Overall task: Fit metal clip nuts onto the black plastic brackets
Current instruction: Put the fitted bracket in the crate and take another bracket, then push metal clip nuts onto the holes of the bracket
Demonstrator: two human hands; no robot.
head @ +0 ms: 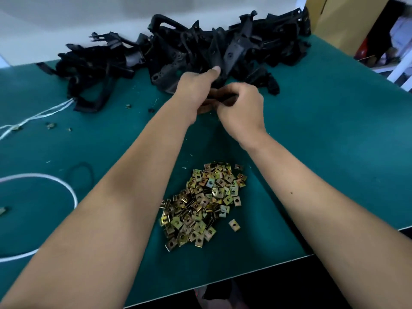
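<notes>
Both grips, left hand (196, 90) and right hand (242, 108), clamp black bracket (231, 55); green table (323, 130) beneath, clip nuts (200, 206) nearer, white wall (66, 18) beyond.

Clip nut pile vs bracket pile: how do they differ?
The clip nut pile is small, flat, brass-yellow squares lying near the person, between the forearms. The bracket pile is large, tangled black parts at the far side of the table, against the wall. Both hands work at the bracket pile; neither touches the nuts. Both piles are loose heaps on the green top.
</notes>
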